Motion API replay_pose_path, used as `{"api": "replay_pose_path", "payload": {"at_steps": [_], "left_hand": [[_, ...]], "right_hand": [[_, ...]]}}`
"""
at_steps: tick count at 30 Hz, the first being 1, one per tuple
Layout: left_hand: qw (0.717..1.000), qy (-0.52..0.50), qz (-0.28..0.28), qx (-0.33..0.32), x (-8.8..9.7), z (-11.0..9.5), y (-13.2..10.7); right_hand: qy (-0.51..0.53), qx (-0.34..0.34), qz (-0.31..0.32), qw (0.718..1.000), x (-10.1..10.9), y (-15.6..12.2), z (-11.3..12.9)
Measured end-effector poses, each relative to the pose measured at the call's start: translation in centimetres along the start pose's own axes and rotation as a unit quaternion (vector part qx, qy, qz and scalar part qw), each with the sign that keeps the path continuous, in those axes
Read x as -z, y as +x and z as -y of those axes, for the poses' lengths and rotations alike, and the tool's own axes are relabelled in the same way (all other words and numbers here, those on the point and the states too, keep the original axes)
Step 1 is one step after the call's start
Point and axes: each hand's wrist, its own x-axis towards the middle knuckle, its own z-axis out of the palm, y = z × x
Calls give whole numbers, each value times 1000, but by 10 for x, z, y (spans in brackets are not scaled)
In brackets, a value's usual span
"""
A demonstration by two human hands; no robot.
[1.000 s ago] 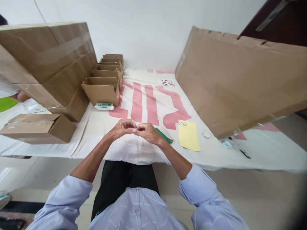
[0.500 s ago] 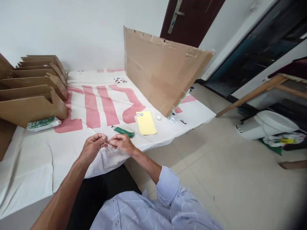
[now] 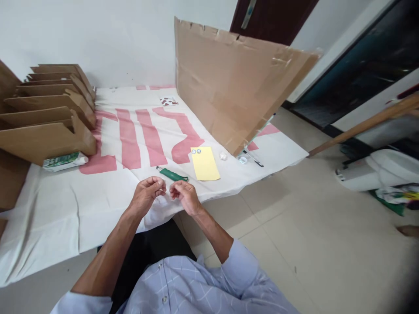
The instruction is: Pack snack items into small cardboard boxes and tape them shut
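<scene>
**Green knife (image 3: pixel 173 175) lies just left of the yellow sheet (image 3: pixel 207 166); two hands at work near it**

Landmark: the yellow sheet. Largest first. Table cloth (image 3: pixel 111 192), white with red shapes, spreads under it. A big cardboard panel (image 3: pixel 229 83) stands on edge behind and to the right of the sheet, one lower corner near it. Open-topped boxes (image 3: pixel 41 150) in a row, well left of the sheet; a green-and-white carton (image 3: pixel 63 162) by the nearest one.

Hands, left of the sheet and on the person's side: left hand (image 3: pixel 147 194) and right hand (image 3: pixel 186 196) near each other, small gap between. Fingers of both curl in toward the thumbs. Cannot tell whether either pinches anything; too small to make out. Knife lies just beyond the fingertips, in neither grip.

Black pen (image 3: pixel 253 158) right of the sheet. Two small pale tags (image 3: pixel 196 151) on the sheet's far left corner.

Handling, my judgement: fingertip work this fine wants a light pinch and steady wrists. Best kept low over the cloth, so a dropped bit lands there. Keep knuckles off the knife, its tip above all.
</scene>
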Motion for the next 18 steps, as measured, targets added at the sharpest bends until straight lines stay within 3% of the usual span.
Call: {"api": "replay_pose_path", "payload": {"at_steps": [4,8,18], "left_hand": [[1000,-14,9,-7,-4,-2,-1],[999,-16,23,-17,-10,-1,-4],[999,5,-11,-38,-16,13,-4]], "right_hand": [[63,1,15,998,2,-2,-3],[52,5,29,998,-4,-4,-6],[52,15,-44,998,-15,-8,-1]]}}
